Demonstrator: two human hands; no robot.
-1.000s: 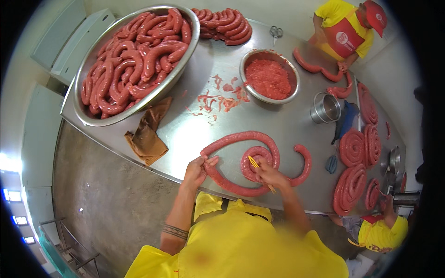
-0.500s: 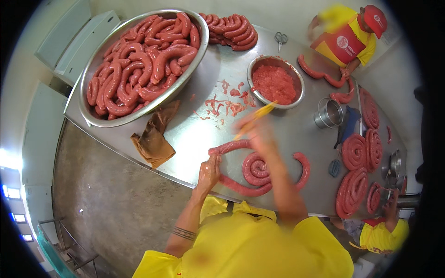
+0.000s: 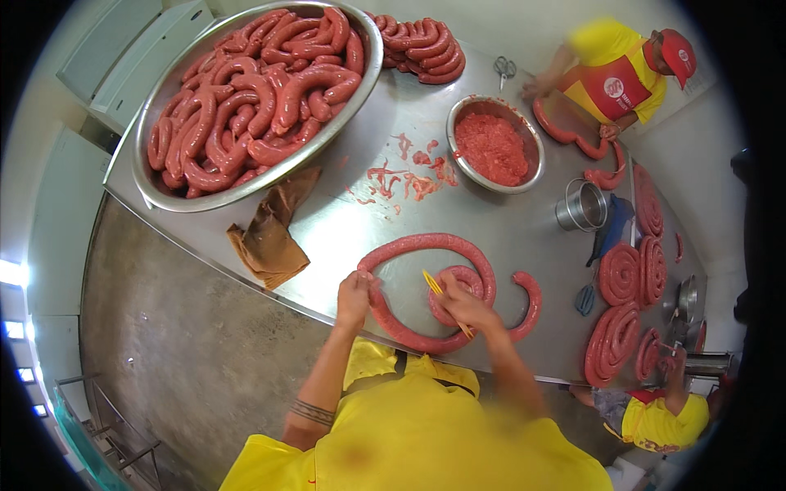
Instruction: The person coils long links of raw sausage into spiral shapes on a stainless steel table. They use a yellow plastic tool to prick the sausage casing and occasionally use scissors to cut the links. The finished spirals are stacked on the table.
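Observation:
A long raw sausage [image 3: 434, 239] curves in a wide loop on the steel table, around a tight inner coil. My left hand [image 3: 354, 299] is closed on the loop's left side, fingers pinching the casing. Over the coil [image 3: 463, 281], my right hand [image 3: 467, 304] grips a slim yellow bundle [image 3: 431, 282] that looks like wound string; its two ends stick out of the fist. That hand hides part of the coil. A short curved sausage end [image 3: 532, 299] lies right of my right hand.
A big steel basin [image 3: 371, 82] heaped with sausages stands far left, a brown cloth [image 3: 274, 245] beside it. Beyond my hands are casing scraps [image 3: 422, 186], a bowl [image 3: 538, 168] of minced meat and scissors [image 3: 504, 69]. Sausage coils [image 3: 618, 274] lie right; two co-workers [image 3: 622, 82] stand nearby.
My right hand has come down and nearer with the yellow bundle, from above the sausage to over the coil. The sausage now lies in a wider, rounder loop. My left hand stays near its left side.

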